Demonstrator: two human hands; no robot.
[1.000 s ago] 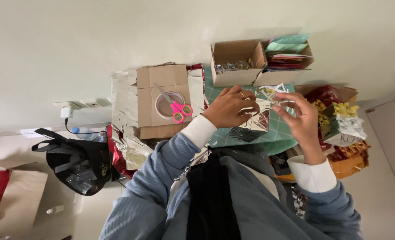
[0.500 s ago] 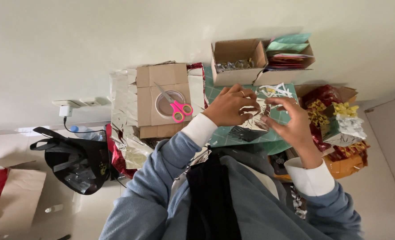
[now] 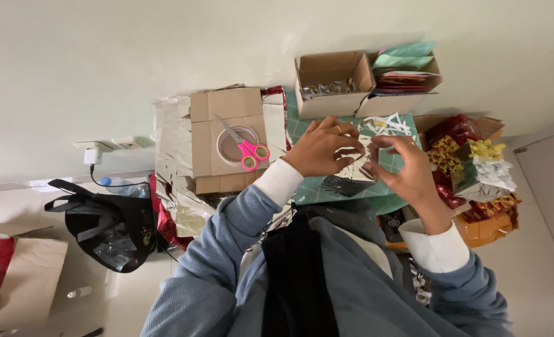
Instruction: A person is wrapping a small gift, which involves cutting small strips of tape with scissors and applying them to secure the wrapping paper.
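Your hands work in a tight pocket on the green mat (image 3: 317, 190): cardboard boxes (image 3: 333, 84) wall the far edge, the scissors-topped box (image 3: 227, 140) blocks one side, foil decorations (image 3: 476, 171) crowd the other; only the near edge lies open

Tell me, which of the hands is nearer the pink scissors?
Left. The left hand is near the pink scissors, not touching; the right hand is farther, beyond the left one. Both pinch a foil piece.

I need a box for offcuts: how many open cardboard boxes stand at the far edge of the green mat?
2. One open brown cardboard box holds silvery scraps; the other open cardboard box, touching its right side, holds coloured paper sheets. Others may be hidden beneath the clutter.
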